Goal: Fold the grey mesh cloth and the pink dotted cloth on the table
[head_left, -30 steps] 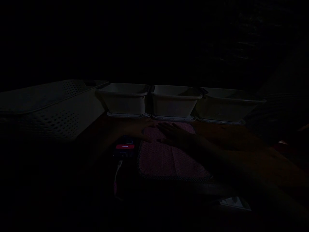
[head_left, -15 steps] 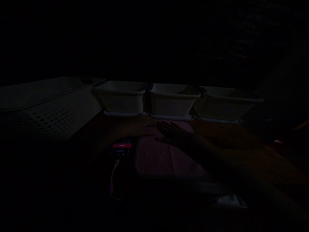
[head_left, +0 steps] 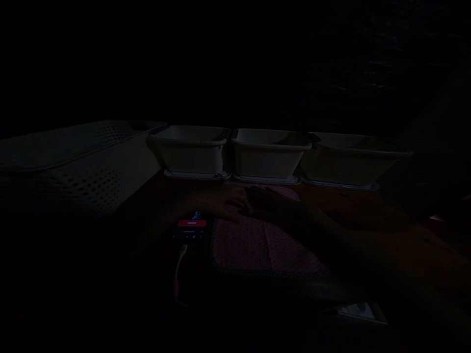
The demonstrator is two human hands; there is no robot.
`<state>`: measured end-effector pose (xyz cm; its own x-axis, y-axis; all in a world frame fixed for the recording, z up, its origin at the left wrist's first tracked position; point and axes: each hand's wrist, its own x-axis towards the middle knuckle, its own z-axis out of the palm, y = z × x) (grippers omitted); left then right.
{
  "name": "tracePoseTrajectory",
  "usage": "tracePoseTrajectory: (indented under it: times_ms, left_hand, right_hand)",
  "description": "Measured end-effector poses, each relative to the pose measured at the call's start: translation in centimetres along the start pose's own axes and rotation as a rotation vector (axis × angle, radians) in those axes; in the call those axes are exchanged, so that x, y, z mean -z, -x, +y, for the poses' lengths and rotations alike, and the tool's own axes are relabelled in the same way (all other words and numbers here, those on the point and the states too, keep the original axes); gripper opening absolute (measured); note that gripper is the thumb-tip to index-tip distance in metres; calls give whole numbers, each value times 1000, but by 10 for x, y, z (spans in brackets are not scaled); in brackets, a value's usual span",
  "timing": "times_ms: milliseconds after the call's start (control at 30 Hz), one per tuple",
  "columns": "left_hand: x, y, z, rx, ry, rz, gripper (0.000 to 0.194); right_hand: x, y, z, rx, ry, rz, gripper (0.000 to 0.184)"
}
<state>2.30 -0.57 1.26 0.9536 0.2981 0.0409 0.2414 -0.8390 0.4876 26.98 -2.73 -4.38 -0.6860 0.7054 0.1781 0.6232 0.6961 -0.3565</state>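
Note:
The scene is very dark. A pink cloth (head_left: 265, 245) with a dark stitched edge lies flat on the wooden table. My left hand (head_left: 226, 200) is over its far left part, fingers stretched out toward the right and the thumb apart. My right hand (head_left: 270, 202) reaches in from the right over the cloth's far part, its dim fingers pointing left and seeming flat. The fingertips of both hands meet or overlap; which, I cannot tell. No held object shows in either hand. Beside my left wrist lies a lit phone (head_left: 191, 223) with a cable (head_left: 179, 260) plugged in.
Behind the cloth stand three pale tubs in a row: a left tub (head_left: 191, 157), a middle tub (head_left: 268, 161) and a right tub (head_left: 342, 166). At left is a large pale perforated basket (head_left: 128, 166). A pale, shiny flat item (head_left: 362, 311) shows at the lower right.
My left hand has moved right and slightly nearer, up against my right hand's fingers. The whole view has shifted slightly, so things sit a little further right.

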Motion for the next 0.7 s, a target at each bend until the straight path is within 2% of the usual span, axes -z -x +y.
tracePoseTrajectory:
  times_ms: [67, 200, 367, 467, 600, 700]
  left_hand:
    - [1, 0, 0, -24, -15, 0, 32]
    - [3, 0, 3, -54, -65, -8, 38]
    - [6, 4, 5, -54, -73, -47, 39]
    - [4, 6, 6, -51, -84, -26, 40]
    - [-1, 4, 16, -59, -25, -63, 53]
    - [-3, 3, 22, -56, 19, -103, 64]
  right_hand:
    - [12, 2, -9, 20, -70, 9, 61]
    - [36, 8, -23, -63, -110, 28, 68]
    - [51, 10, -27, -70, -98, -24, 74]
    - [48, 8, -28, -89, -49, -82, 79]
    - [26, 3, -18, -197, 155, -136, 97]
    - [14, 2, -6, -140, 239, -138, 107]
